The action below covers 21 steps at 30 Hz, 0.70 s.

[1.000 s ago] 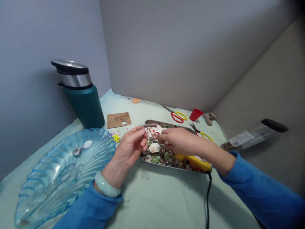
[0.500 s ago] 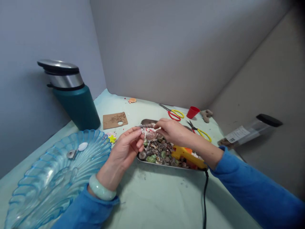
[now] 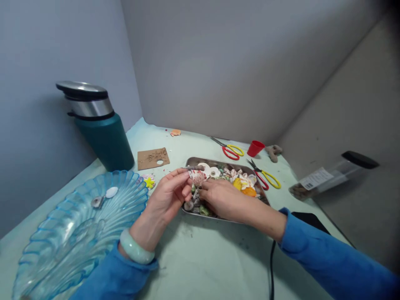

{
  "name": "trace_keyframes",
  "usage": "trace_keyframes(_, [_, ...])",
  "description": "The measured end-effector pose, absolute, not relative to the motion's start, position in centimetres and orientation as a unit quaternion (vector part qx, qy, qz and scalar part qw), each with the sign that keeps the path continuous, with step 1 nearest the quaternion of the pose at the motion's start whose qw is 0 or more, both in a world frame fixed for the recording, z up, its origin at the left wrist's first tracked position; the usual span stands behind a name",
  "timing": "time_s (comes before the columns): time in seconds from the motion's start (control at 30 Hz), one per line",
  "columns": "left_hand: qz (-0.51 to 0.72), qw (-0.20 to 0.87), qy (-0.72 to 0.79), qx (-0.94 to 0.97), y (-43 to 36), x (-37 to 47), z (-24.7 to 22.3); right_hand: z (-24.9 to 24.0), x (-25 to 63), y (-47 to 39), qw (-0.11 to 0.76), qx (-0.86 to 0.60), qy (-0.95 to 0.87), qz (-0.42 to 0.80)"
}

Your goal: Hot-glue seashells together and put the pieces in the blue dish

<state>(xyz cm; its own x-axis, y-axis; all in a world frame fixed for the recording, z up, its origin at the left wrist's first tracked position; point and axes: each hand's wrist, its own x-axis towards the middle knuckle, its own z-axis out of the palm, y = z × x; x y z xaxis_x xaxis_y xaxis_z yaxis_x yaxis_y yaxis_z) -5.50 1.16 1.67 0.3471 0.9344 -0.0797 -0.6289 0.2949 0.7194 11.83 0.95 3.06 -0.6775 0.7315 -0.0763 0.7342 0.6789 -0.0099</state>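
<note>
My left hand (image 3: 170, 191) is closed, its thumb and fingers pinching a thin, pointed spiral shell (image 3: 195, 168) above the left part of the metal tray (image 3: 192, 160). My right hand (image 3: 223, 198) is palm down over the tray. Its curled fingertips dip among small grey and green shells (image 3: 203, 209), so whatever they grip is hidden. White shells (image 3: 214, 172) and an orange piece (image 3: 249, 191) lie farther back in the tray. A black cord (image 3: 271, 266) runs down from beneath my right forearm.
On the left are a blue scalloped glass dish (image 3: 78, 225) and a teal bottle (image 3: 104, 139). Behind stand a cardboard piece (image 3: 153, 158), red-and-yellow scissors (image 3: 231, 151), a second pair (image 3: 265, 175), and a red cup (image 3: 255, 148). A clear container (image 3: 331, 175) is at right.
My right hand has left the spiral shell and moved down into the tray. The shell stays in my left hand. The yellow glue gun seen before is now mostly or wholly covered.
</note>
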Motion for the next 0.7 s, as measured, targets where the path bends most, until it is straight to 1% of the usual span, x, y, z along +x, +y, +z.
trace_keyframes(0.17, [0.515,0.759,0.268,0.294,1.2,-5.4,1.8,6.2,14.2,0.5,0.021,0.491,0.87,0.019])
trace_keyframes(0.23, [0.512,0.759,0.271,0.297,1.1,-5.3,1.8,7.5,15.6,0.1,0.003,0.524,0.852,-0.014])
trace_keyframes(0.3, [0.51,0.758,0.273,0.303,1.1,-5.3,1.8,8.3,16.5,-0.4,-0.045,0.523,0.85,-0.038])
trace_keyframes(0.4, [0.508,0.753,0.28,0.311,1.0,-5.3,1.7,7.9,16.6,-1.1,-0.074,0.51,0.855,-0.056])
trace_keyframes(0.6, [0.489,0.753,0.287,0.334,1.2,-5.3,1.1,5.0,14.5,-1.1,-0.027,0.499,0.864,-0.061])
trace_keyframes(0.7, [0.483,0.754,0.282,0.344,1.2,-5.3,1.1,4.9,14.9,-0.9,-0.045,0.505,0.86,-0.052])
